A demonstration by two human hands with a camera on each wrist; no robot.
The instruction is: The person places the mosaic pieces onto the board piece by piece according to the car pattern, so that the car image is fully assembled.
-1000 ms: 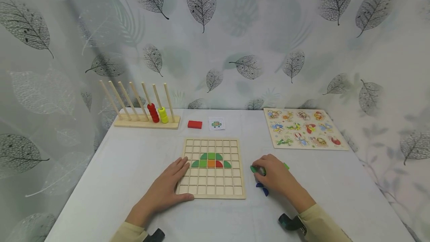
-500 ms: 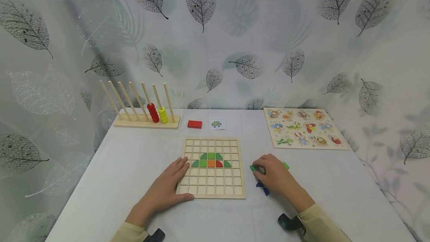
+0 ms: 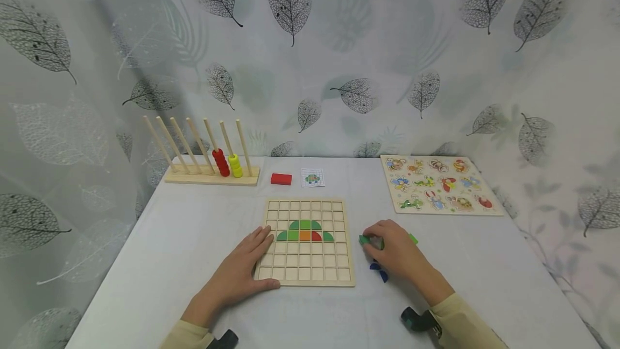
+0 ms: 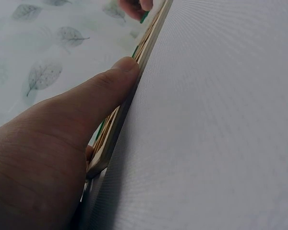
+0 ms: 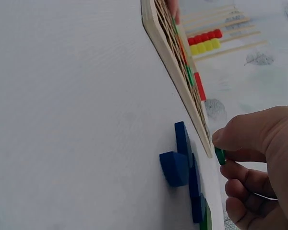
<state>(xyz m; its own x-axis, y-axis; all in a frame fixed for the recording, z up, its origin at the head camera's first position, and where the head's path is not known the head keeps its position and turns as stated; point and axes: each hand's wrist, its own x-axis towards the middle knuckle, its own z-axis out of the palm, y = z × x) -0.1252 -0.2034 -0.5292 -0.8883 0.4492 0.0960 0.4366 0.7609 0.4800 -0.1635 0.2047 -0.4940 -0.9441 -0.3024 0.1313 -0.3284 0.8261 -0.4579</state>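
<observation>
My left hand (image 3: 242, 265) rests at the left side of the wooden grid board (image 3: 305, 274), its fingers spread and fairly straight. In the left wrist view the thumb (image 4: 108, 86) lies against the board's edge. Green, orange and red pieces fill two rows in the board's middle. To the right of the board, my right hand (image 3: 397, 249) pinches a small green puzzle piece (image 5: 220, 155) between thumb and forefinger. Beneath this hand lie several blue pieces (image 5: 175, 168) and a green piece (image 5: 207, 215) on the white table. The hand partly hides them in the head view.
Behind the board are a red block (image 3: 281, 179) and a small pattern card (image 3: 312, 178). A peg rack (image 3: 210, 176) with red and yellow beads stands at the back left. An animal picture board (image 3: 438, 185) lies at the back right.
My right hand has shifted very slightly left, and the green piece at its fingertips has moved and turned a little. The left hand and the board have stayed in place.
</observation>
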